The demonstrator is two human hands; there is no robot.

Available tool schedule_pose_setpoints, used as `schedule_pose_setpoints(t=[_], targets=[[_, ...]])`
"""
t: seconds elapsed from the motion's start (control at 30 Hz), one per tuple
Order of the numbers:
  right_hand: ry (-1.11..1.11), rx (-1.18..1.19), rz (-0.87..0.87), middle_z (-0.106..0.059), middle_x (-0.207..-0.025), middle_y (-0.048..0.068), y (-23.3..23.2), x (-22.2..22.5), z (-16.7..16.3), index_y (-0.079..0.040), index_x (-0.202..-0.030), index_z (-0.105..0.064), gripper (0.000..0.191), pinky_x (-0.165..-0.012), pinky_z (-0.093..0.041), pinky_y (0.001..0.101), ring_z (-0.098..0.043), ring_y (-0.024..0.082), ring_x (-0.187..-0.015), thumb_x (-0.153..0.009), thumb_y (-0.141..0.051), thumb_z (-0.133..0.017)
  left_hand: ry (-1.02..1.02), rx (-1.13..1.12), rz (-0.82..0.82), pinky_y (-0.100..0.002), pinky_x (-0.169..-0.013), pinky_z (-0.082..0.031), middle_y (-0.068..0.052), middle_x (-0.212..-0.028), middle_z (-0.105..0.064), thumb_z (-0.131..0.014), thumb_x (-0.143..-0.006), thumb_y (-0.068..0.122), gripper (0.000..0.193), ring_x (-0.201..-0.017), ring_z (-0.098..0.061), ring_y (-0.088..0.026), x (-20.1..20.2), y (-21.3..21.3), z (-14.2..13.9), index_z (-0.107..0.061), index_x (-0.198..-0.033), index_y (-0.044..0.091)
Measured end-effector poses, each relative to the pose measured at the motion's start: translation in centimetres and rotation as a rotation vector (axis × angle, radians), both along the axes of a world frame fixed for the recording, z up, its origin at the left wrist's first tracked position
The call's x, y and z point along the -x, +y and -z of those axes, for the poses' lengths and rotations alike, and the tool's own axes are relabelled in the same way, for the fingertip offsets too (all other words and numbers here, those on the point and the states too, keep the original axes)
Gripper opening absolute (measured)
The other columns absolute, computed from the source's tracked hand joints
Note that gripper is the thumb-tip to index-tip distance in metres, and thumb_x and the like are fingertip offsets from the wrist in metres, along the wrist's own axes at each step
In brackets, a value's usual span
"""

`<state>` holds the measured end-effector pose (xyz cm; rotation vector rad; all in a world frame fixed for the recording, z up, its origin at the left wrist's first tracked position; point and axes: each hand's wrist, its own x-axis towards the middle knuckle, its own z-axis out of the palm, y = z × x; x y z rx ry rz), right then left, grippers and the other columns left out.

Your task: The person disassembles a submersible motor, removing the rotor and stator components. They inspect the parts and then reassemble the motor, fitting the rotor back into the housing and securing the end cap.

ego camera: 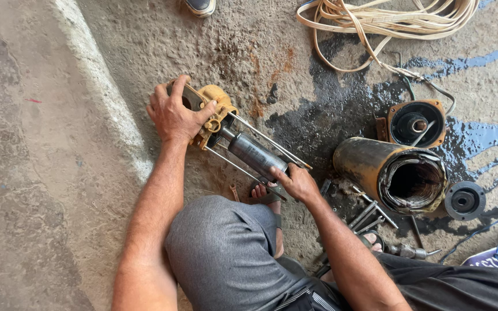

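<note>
Left hand (173,115) grips the yellow end housing (217,109) while right hand (298,181) pinches the grey rotor (256,155) end, best kept level between the 2 long rods (263,138).

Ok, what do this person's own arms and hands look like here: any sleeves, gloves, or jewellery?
Both forearms are bare, with no sleeve showing in the frame. The left hand and the right hand wear no gloves, and no ring, watch or band is visible. Both hands look smudged with dark grime. Below them, the person wears grey trousers and sandals.
</note>
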<state>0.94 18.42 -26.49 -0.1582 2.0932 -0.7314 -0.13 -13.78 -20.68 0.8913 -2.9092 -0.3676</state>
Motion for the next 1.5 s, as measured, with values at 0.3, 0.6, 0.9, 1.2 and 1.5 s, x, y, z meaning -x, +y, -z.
schedule_pose_setpoints(t=[0.3,0.6,0.9,1.2,1.5], targets=[[0.349,-0.125,-0.016,-0.073,-0.105,0.020,0.1,-2.3,-1.8,-0.008,-0.140,-0.047,0.096,-0.080,-0.061,0.0487,-0.074,0.034,-0.093,-0.074,-0.071,-0.076,-0.031,-0.029,-0.014,-0.062,-0.102,-0.037,-0.011,-0.123,-0.049,-0.081,-0.070,0.073,0.088,-0.121,-0.050,-0.034,0.2,-0.2,-0.3,-0.057,-0.142,0.031],[0.367,-0.130,-0.074,-0.074,-0.104,0.018,0.3,-2.4,-1.4,-0.015,-0.145,-0.047,0.091,-0.078,-0.063,0.0479,-0.076,0.032,-0.092,-0.079,-0.074,-0.068,-0.033,-0.109,-0.024,-0.061,-0.105,-0.034,-0.010,-0.126,-0.048,-0.081,-0.068,0.070,0.085,-0.123,-0.048,-0.034,0.3,-0.6,-1.3,-0.057,-0.141,0.034],[0.389,-0.096,-0.102,-0.074,-0.096,0.018,0.8,-2.4,-1.2,-0.019,-0.146,-0.047,0.093,-0.075,-0.063,0.0481,-0.076,0.032,-0.086,-0.078,-0.080,-0.063,0.034,0.041,-0.016,-0.066,-0.103,-0.033,-0.013,-0.124,-0.052,-0.083,-0.067,0.078,0.088,-0.120,-0.051,-0.037,-0.3,0.5,-1.1,-0.059,-0.138,0.033],[0.399,-0.097,-0.097,-0.074,-0.097,0.018,0.6,-2.1,-0.1,-0.017,-0.147,-0.047,0.096,-0.073,-0.064,0.0478,-0.077,0.031,-0.087,-0.078,-0.082,-0.060,0.032,-0.042,-0.016,-0.067,-0.101,-0.035,-0.013,-0.122,-0.052,-0.081,-0.068,0.076,0.085,-0.119,-0.052,-0.036,-0.3,-0.1,-0.1,-0.059,-0.138,0.033],[0.372,-0.078,-0.102,-0.075,-0.103,0.020,1.1,-1.7,-0.1,-0.017,-0.149,-0.047,0.099,-0.081,-0.062,0.0503,-0.076,0.034,-0.094,-0.076,-0.081,-0.063,0.059,-0.058,-0.060,-0.065,-0.100,-0.038,-0.012,-0.121,-0.052,-0.080,-0.070,0.073,0.079,-0.120,-0.053,-0.035,-1.0,-0.1,0.6,-0.060,-0.136,0.034]])
